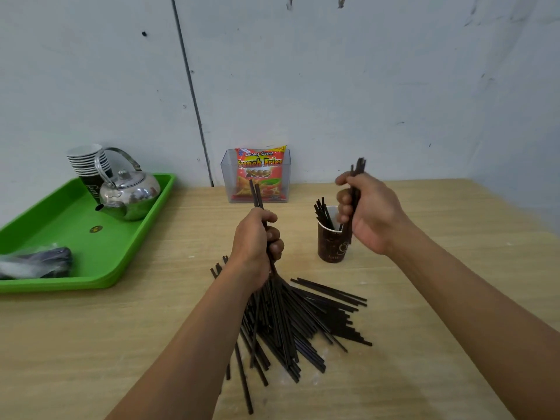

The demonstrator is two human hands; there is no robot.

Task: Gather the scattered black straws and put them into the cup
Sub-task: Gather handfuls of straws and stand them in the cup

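The left hand (257,241) is clenched round a few black straws (256,197). They run through the fist, with their upper ends poking out above the thumb and their lower ends reaching down into the pile (303,322) of loose ones fanned out on the table (151,328) below that hand. The right hand (368,213) is raised just beside the cup (331,248), its fingers curled round a small bundle (360,166) held nearly upright (tips stick out above the index finger, lower ends show below the little finger by the cup's rim; whether they touch it I cannot tell). The cup stands upright, right of the left hand, with several straws leaning in it. On the left, a green tray (60,225) carries a metal kettle (130,194) and a stack of cups (89,160). A clear box (227,177) holding a snack bag (260,174) stands by the wall.
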